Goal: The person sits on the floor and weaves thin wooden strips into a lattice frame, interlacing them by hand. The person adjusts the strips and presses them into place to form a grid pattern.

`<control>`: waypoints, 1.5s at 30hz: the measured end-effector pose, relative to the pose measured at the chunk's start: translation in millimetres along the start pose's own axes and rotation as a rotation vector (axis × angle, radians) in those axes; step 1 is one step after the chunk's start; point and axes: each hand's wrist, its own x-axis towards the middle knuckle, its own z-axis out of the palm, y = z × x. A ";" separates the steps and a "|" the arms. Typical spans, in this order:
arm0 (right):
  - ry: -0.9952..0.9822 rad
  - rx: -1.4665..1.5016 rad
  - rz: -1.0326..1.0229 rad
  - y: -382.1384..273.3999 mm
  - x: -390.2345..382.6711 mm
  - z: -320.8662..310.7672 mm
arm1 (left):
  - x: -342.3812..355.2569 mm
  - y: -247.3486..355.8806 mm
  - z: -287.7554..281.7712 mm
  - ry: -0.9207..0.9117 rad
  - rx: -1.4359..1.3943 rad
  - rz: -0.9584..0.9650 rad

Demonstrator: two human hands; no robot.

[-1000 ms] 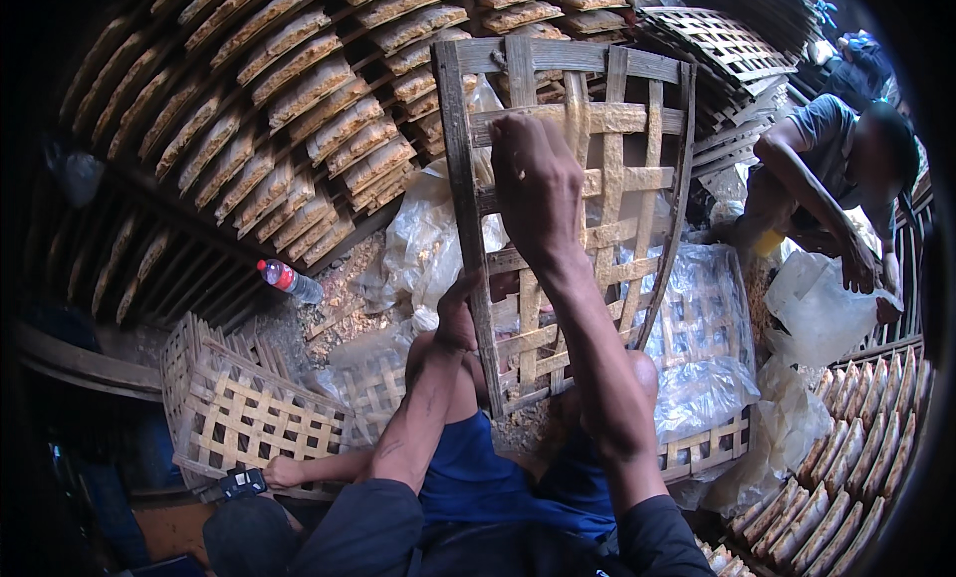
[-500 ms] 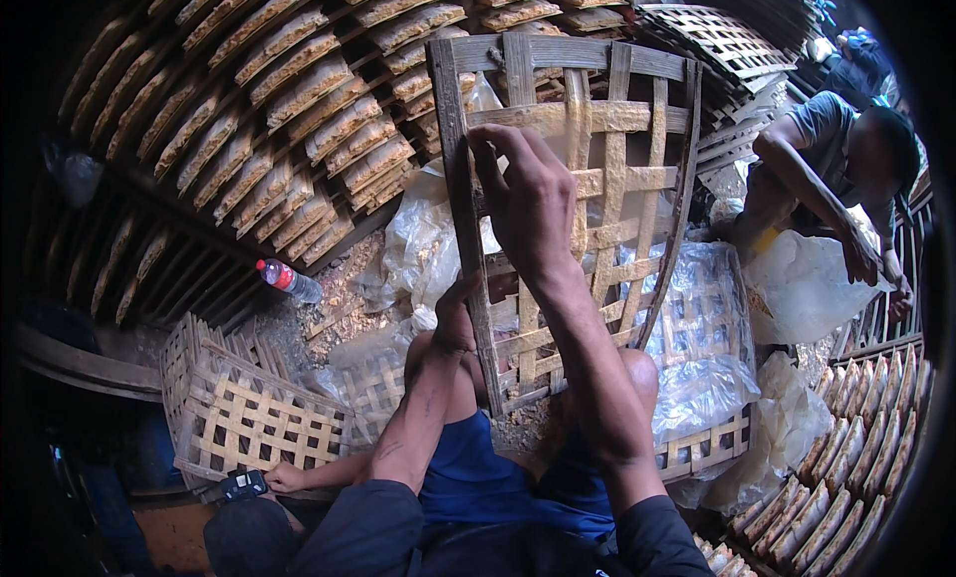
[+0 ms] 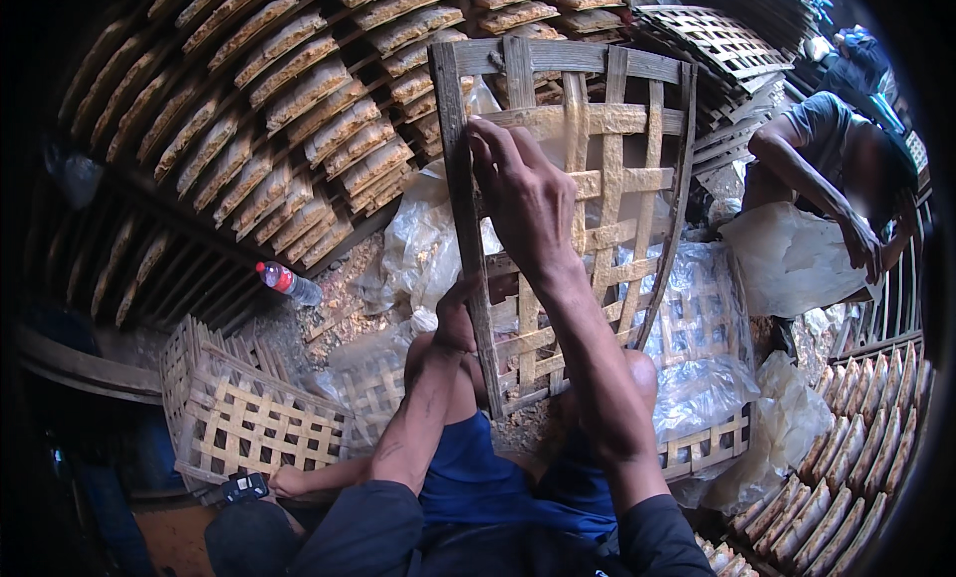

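A wood-framed, woven bamboo tray (image 3: 614, 119) stands tilted upright in front of me, above my knees. My left hand (image 3: 458, 318) is closed around the lower part of its left wooden rail, some fingers hidden behind the rail. Higher up, my right hand (image 3: 533, 194) reaches across the lattice. Its fingers are bent and closed against the inner side of the same rail; what the fingertips pinch, if anything, is hidden. Behind the tray's right side lies another woven tray (image 3: 709, 440), partly covered by clear plastic sheeting (image 3: 697, 388).
Racks of crusted slabs (image 3: 299, 129) fill the upper left; more slabs (image 3: 846, 477) stand lower right. A red-capped bottle (image 3: 289, 281) lies left, above stacked woven trays (image 3: 264, 418). At right, a person (image 3: 812, 159) handles a plastic sheet (image 3: 792, 263). Another person's hand (image 3: 287, 480) holds a black device.
The person at right has shifted the plastic sheet up and to the left, with both hands now close together. My right hand's fingers have moved slightly at the rail; the tray stays nearly still.
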 end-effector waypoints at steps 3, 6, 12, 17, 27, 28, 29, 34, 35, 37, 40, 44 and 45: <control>-0.036 -0.098 -0.038 5.1 6.5 2.4 | -0.8 1.2 2.8 -0.153 -0.101 0.007; -0.002 -0.241 -0.045 12.9 22.3 7.5 | 0.1 2.9 12.0 -0.135 0.015 0.095; 0.096 -0.040 0.002 30.0 52.1 -11.5 | 3.8 6.6 26.6 -0.523 -0.195 -0.015; 0.005 -0.172 -0.066 30.6 64.0 -22.3 | 2.5 5.3 30.2 -0.507 -0.201 -0.005; 0.019 -0.175 -0.044 32.2 58.3 -9.0 | 1.6 5.3 30.1 -0.486 -0.217 0.001; 0.016 -0.132 -0.046 31.4 58.4 -11.4 | 1.4 5.4 30.6 -0.483 -0.234 0.002; 0.024 -0.088 -0.063 30.8 58.5 -14.9 | 1.5 5.5 31.4 -0.481 -0.243 0.007; -0.039 0.494 0.371 30.3 48.0 -41.1 | 1.2 7.0 33.0 -0.468 -0.219 -0.009; -0.066 0.694 0.514 31.1 44.3 -47.5 | 1.3 7.3 32.7 -0.469 -0.221 -0.018; -0.098 0.818 0.560 31.9 34.3 -60.6 | 1.7 7.1 31.6 -0.468 -0.224 -0.024; -0.227 0.883 0.579 32.8 16.5 -82.5 | 2.4 6.2 29.0 -0.466 -0.240 -0.007; -0.911 1.104 0.433 43.3 -11.1 -117.3 | 1.2 6.7 23.7 -0.361 -0.221 0.009; -1.046 1.121 0.357 47.4 -16.3 -120.5 | 1.7 6.5 23.0 -0.293 -0.176 0.012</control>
